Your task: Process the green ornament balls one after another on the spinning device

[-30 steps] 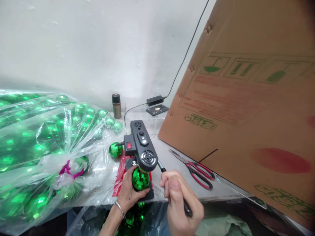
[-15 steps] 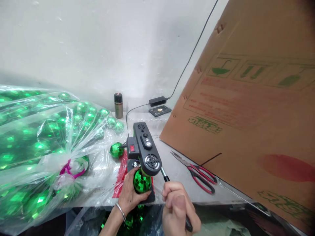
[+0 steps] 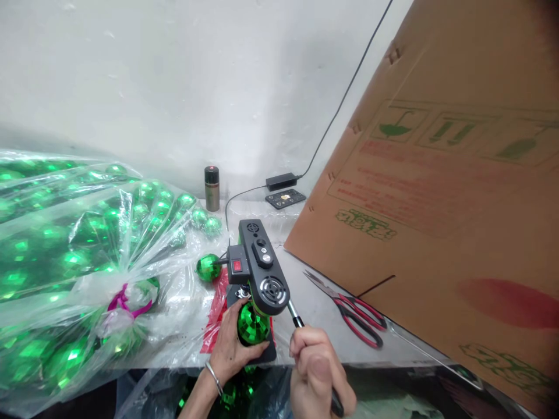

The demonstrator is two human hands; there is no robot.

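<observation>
A black machine [image 3: 264, 265] with a red switch stands at the table's front edge. Under its round front end sits a shiny green mirrored ball [image 3: 253, 323]. My left hand [image 3: 233, 340], with a bangle at the wrist, is curved around the ball's left and lower sides. The fingers of my right hand [image 3: 318, 364] are wrapped round the black handle of a metal lever [image 3: 295, 315] on the machine's right side. Another green ball [image 3: 208, 267] touches the machine's left side. Red plastic [image 3: 213, 326] lies under the machine's base.
Clear plastic bags of green balls [image 3: 87, 233] fill the left side. Red-handled scissors [image 3: 349, 308] lie to the right, beside a large cardboard box [image 3: 437, 192]. A spray can [image 3: 212, 189], a black adapter [image 3: 282, 181] and a phone [image 3: 285, 199] are at the back.
The whole view has shifted slightly. Both hands keep the same hold on the ball and the lever handle.
</observation>
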